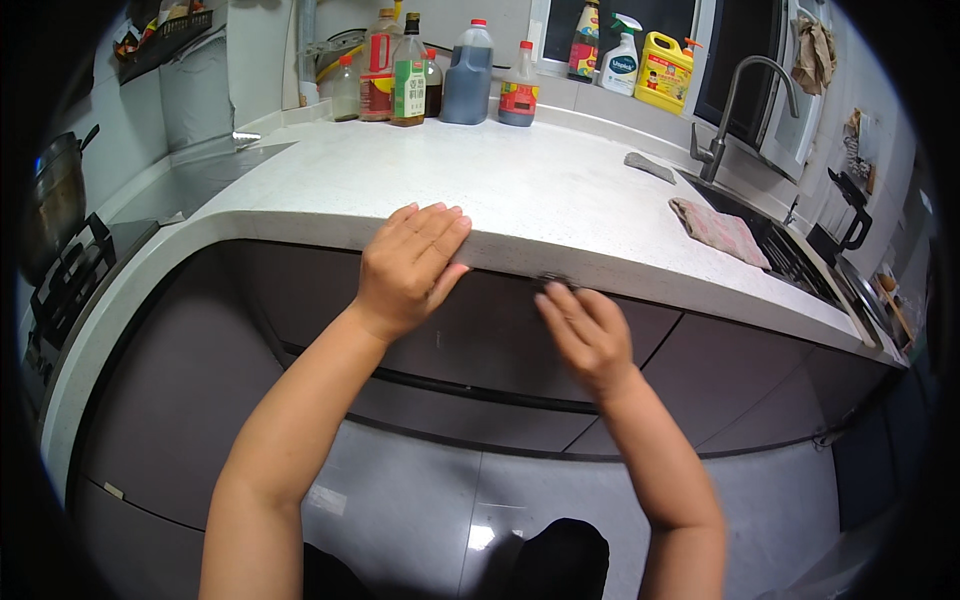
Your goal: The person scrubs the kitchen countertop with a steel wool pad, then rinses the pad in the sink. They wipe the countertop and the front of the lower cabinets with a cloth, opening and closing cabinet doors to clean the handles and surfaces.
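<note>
The left hand lies flat on the near edge of the white table. Its fingers are stretched out and released, resting over the rim, and they grasp nothing. The right hand is just to the right, a little lower, in front of the dark cabinet front under the table. Its fingertips reach up to a small dark thing that sits right under the table edge. The hand covers most of this thing, so I cannot tell what it is, or if the fingers pinch it or only touch it.

On the far side of the table, near the wall, stands a row of bottles with sauces and oil. To the far right there is a sink with a grey faucet. A pinkish cloth lies on the table just beside the sink, and a small grey cloth lies farther back. On the windowsill stand a spray bottle and a yellow jug. At the far left a stove with a pot is visible.
</note>
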Demonstrator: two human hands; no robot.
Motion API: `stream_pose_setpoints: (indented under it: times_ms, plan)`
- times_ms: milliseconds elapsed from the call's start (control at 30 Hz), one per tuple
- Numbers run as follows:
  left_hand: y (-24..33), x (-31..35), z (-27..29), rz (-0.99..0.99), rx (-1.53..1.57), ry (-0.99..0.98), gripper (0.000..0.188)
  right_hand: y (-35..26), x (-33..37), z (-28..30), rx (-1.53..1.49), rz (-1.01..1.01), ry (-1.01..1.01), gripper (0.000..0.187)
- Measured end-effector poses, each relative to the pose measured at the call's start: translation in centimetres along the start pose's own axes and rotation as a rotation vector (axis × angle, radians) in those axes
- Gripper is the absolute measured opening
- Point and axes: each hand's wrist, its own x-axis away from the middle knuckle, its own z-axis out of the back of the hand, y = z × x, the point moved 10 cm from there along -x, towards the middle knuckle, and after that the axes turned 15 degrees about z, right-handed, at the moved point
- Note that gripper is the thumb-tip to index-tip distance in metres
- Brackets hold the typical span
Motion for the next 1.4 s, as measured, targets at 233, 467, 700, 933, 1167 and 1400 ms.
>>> stream_pose_setpoints:
  times_ms: [233, 467, 700, 933, 1167, 1400]
  plan:
    - [0.5, -0.5, -0.5, -0.026, -0.019, -0.041, 0.048, 0.1, -0.8, -0.3, -0.01, -0.036, 0.05, 0.021]
    - [1.4, -0.7, -0.8, 0.001, -0.044, -0.021, 0.052, 5.3, 9.2, 7.3, 0.149, -0.323, 0.058, 0.029]
    - [5.8, -2.0, -3.6, -0.082, -0.048, -0.075, 0.054, 2.9, 5.1, 3.9, 0.045, -0.276, 0.131, 0.027]
    - [12.5, -3.3, -7.4, -0.157, 0.069, -0.088, 0.053, 8.7, 17.4, 12.6, 0.372, -0.729, 0.277, 0.039]
    - [22.2, -5.5, -12.7, -0.144, 0.173, -0.074, 0.052, 8.8, 16.6, 11.9, 0.277, -0.613, 0.288, 0.043]
    - [24.6, -6.6, -13.9, -0.147, 0.235, -0.06, 0.055, 13.4, 24.5, 18.5, 0.626, -0.864, 0.332, 0.034]
